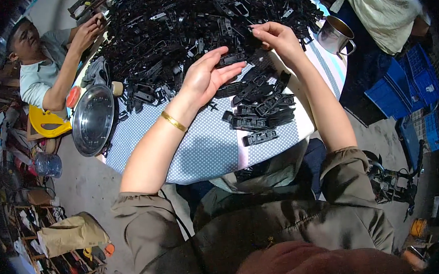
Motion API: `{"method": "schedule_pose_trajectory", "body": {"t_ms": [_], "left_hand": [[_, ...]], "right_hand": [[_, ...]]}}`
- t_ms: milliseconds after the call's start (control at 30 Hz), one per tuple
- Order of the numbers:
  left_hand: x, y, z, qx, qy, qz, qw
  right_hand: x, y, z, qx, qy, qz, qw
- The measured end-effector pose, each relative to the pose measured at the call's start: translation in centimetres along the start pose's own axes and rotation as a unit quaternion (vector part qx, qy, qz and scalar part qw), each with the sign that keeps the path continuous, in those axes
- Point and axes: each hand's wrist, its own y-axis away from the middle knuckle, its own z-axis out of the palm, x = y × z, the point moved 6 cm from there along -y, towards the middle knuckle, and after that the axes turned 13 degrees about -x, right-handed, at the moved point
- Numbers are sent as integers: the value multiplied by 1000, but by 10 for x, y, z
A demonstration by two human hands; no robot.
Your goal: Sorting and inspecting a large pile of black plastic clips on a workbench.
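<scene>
My left hand (205, 79), below a gold bracelet on the wrist, is open with its fingers stretched out over the near edge of a big heap of black plastic parts (165, 33). A black part shows between thumb and fingers, but I cannot tell if it touches them. To the right, my right hand (280, 39) is raised at the heap with thumb and forefinger pinched together. Something small and dark shows at their tips, too small to name. Nearer to me, several long black clip-like parts (261, 113) lie in a loose pile on the patterned tablecloth (205, 151).
A steel bowl (93, 121) and a red-lidded container (73, 97) stand at the table's left edge. A metal mug (334, 35) is at the right edge. Across on the left, another person (44, 73) handles parts. Blue crates (406, 83) stand on the right.
</scene>
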Motion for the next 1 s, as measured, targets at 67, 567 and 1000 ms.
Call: {"method": "schedule_pose_trajectory", "body": {"t_ms": [67,567,1000], "left_hand": [[-3,0,-2,-3,11,-10,1000],[0,3,10,11,1,-15,1000],[1,2,11,3,-10,-5,1000]], "right_hand": [[4,-1,4,-8,-86,28,996],[-15,3,41,-104,-102,-76,986],[-41,16,51,-125,-1,-177,976]]}}
